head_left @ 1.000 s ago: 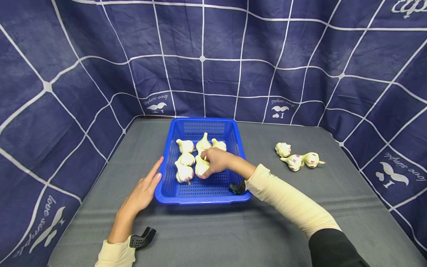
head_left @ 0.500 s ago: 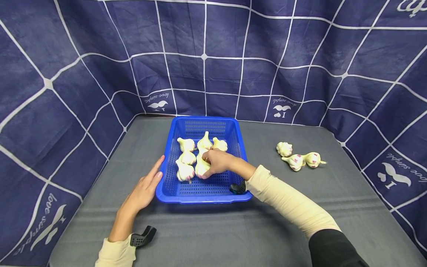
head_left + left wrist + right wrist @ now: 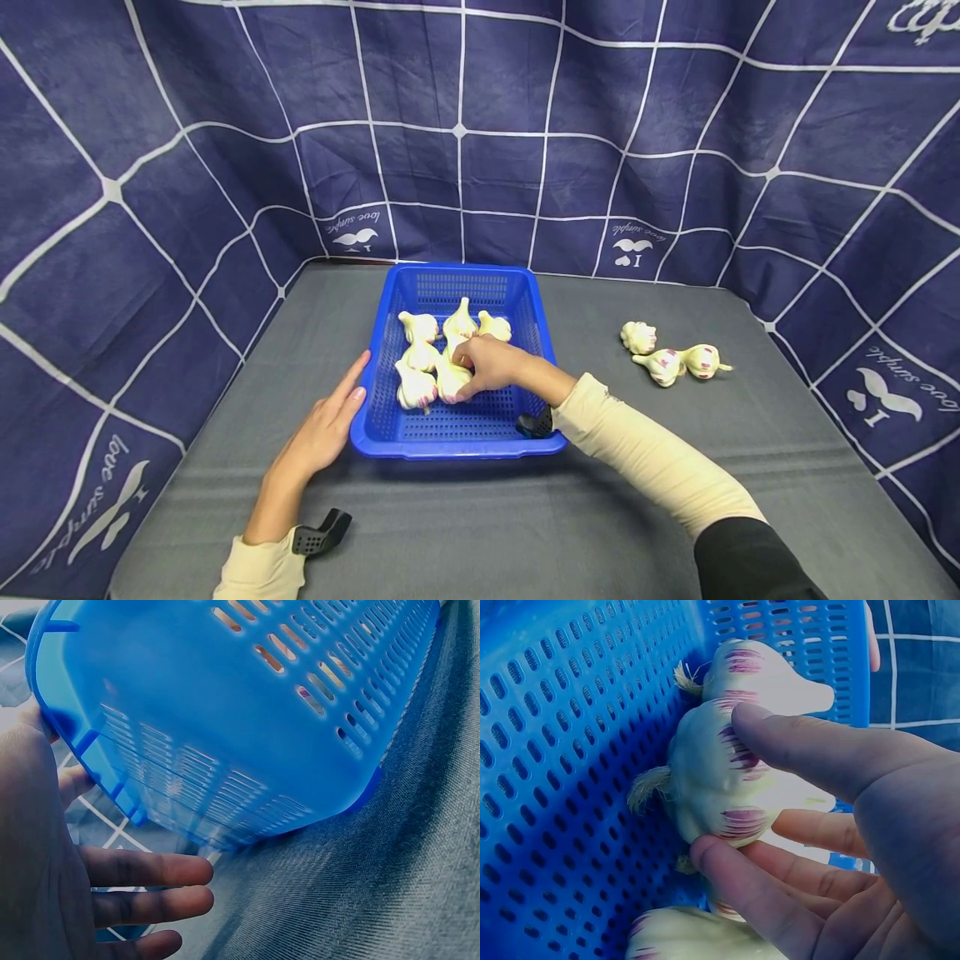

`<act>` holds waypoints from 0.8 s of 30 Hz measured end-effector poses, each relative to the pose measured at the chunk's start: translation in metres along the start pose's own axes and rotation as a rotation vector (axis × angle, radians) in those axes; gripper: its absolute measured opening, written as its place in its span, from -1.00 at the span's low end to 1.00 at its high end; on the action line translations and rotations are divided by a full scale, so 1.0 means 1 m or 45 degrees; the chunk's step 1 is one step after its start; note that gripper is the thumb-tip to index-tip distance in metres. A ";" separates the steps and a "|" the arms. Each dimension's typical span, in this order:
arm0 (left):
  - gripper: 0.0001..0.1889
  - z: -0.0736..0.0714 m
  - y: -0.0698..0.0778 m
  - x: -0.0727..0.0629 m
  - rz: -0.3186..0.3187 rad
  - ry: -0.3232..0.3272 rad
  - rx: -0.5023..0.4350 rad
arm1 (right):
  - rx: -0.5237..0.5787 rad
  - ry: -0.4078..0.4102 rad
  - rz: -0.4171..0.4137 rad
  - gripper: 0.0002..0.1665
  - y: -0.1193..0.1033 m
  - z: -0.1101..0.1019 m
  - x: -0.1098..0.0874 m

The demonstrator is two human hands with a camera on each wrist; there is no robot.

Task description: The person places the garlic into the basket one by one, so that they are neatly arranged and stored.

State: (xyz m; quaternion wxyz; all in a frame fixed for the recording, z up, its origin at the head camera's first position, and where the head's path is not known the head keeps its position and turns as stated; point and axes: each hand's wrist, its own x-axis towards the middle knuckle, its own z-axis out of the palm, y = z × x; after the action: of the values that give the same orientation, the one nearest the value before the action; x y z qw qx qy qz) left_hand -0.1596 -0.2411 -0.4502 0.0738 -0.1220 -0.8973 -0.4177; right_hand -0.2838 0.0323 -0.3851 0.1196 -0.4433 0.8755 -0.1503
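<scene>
Inside the blue plastic basket, my right hand holds a white garlic bulb with purple streaks. In the right wrist view the thumb lies on one side of that bulb and the fingers on the other. Beside it, close to touching, sits another garlic bulb in the left row. More garlic bulbs lie farther back, some partly hidden by my hand. My left hand rests against the basket's left rim, its fingers mostly straight, as the left wrist view also shows.
To the right of the basket, three garlic bulbs lie close together on the grey cloth. A dark blue curtain with white lines rises behind and at both sides. A black wrist device sticks out below my left hand.
The garlic bulb in my right hand has shifted slightly left, nearer the left row. My left hand stays at the rim. The camera view moves a little.
</scene>
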 end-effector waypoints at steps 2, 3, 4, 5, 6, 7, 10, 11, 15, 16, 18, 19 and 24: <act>-0.45 0.000 0.000 0.000 0.000 -0.002 -0.001 | -0.001 -0.001 -0.012 -0.48 0.000 -0.001 0.000; -0.45 0.001 0.000 0.001 0.000 -0.002 -0.002 | 0.000 -0.001 -0.016 -0.49 0.000 -0.001 -0.001; -0.45 0.001 -0.001 0.001 0.001 -0.002 -0.003 | 0.004 -0.003 -0.016 -0.51 0.000 -0.002 -0.001; -0.45 0.001 -0.001 0.001 0.002 -0.002 -0.004 | 0.010 -0.006 -0.015 -0.53 0.000 -0.002 -0.001; -0.45 0.001 -0.001 0.002 0.004 0.000 -0.003 | 0.016 -0.011 -0.011 -0.56 0.000 -0.003 -0.002; -0.45 0.001 -0.001 0.002 0.007 0.003 -0.002 | 0.018 -0.015 -0.004 -0.58 0.000 -0.003 -0.002; -0.45 0.001 -0.001 0.002 0.012 0.009 0.003 | 0.019 -0.041 0.026 -0.56 0.000 -0.006 -0.003; -0.45 0.000 -0.001 0.002 0.015 0.010 0.003 | 0.016 -0.049 0.038 -0.53 0.000 -0.007 -0.003; -0.45 0.000 -0.001 0.002 0.019 0.009 0.008 | 0.040 -0.064 0.100 -0.31 -0.003 -0.014 -0.006; -0.45 0.000 -0.001 0.002 0.021 0.009 0.007 | 0.050 -0.065 0.111 -0.27 -0.004 -0.017 -0.007; -0.45 0.000 -0.001 0.002 0.020 0.010 0.006 | 0.062 -0.060 0.120 -0.22 -0.005 -0.022 -0.009; -0.45 0.000 -0.001 0.001 0.018 0.011 0.005 | 0.064 -0.056 0.117 -0.21 -0.005 -0.024 -0.010; -0.45 0.000 -0.001 0.000 0.010 0.006 0.007 | 0.112 -0.033 0.092 -0.22 -0.003 -0.036 -0.019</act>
State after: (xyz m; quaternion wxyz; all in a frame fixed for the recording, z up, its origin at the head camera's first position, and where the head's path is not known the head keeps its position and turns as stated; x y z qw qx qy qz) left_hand -0.1602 -0.2415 -0.4506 0.0779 -0.1242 -0.8978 -0.4152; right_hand -0.2834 0.0518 -0.3490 0.1558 -0.4076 0.8819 -0.1782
